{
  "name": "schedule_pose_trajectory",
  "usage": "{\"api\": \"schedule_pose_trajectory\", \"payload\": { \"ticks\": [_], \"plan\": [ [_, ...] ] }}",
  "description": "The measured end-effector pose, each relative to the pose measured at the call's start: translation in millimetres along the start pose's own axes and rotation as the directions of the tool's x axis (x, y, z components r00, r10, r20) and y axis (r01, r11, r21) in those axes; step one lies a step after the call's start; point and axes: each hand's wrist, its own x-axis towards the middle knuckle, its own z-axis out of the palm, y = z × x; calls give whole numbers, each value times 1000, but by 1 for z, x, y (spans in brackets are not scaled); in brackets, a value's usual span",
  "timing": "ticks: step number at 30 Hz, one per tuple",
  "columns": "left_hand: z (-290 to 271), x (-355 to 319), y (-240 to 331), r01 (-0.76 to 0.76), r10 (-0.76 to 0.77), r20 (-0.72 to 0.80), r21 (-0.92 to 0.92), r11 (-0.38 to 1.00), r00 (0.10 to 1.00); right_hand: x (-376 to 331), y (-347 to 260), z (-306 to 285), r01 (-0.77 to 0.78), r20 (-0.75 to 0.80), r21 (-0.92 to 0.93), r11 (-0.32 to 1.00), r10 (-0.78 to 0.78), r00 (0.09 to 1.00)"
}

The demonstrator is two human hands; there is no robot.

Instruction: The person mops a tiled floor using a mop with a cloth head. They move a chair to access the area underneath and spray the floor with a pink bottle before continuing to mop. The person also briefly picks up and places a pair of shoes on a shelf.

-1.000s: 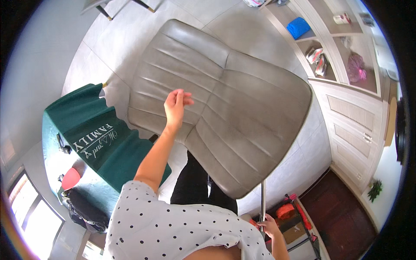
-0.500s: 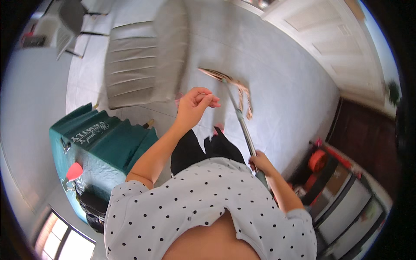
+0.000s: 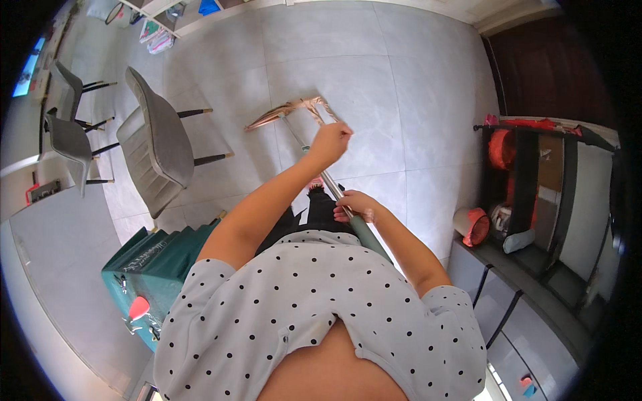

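A mop (image 3: 336,187) slants across in front of me, its striped cloth head (image 3: 284,112) spread on the grey tile floor. My right hand (image 3: 356,206) grips its metal pole just above the green handle end, which runs back against my shirt. Raised over the upper part of the pole, my left hand (image 3: 331,142) has its fingers curled together. Whether anything small is between them is hidden, and I cannot tell if the hand touches the pole.
Grey chairs (image 3: 167,134) with dark legs stand at the left. Nearer me is a green cover (image 3: 144,264) with a red paddle-shaped thing (image 3: 138,308) on it. A dark rack (image 3: 548,200) with orange-red items and a grey cabinet (image 3: 518,314) stand to the right, beside a brown door (image 3: 552,73).
The view has swung right and now takes in more floor. My right hand has come forward and inward with the pole. The left hand stays closed, now over the pole.
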Motion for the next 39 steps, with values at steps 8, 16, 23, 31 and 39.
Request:
{"api": "schedule_pose_trajectory", "payload": {
  "ticks": [8,16,23,31,39],
  "plan": [
    [-62,-123,-57,517,-506,198,-9,856,840,-10,44,-21,320,57,-331,888,-319,946],
    [-87,-292,-112,759,-795,85,-372,534,600,-114,-36,-1,188,72,-678,711,-189,979],
    [-66,-328,-105,677,-805,117,-619,398,581,-148,-86,83,-98,-105,-725,682,31,994],
    [-46,-197,-49,450,-442,553,-833,-323,706,-176,-127,124,-202,-210,-965,166,-29,977],
    [-79,-29,-54,-3,-341,158,-904,-427,927,-199,-210,212,-183,71,-728,-661,-338,938]
  ]
}}
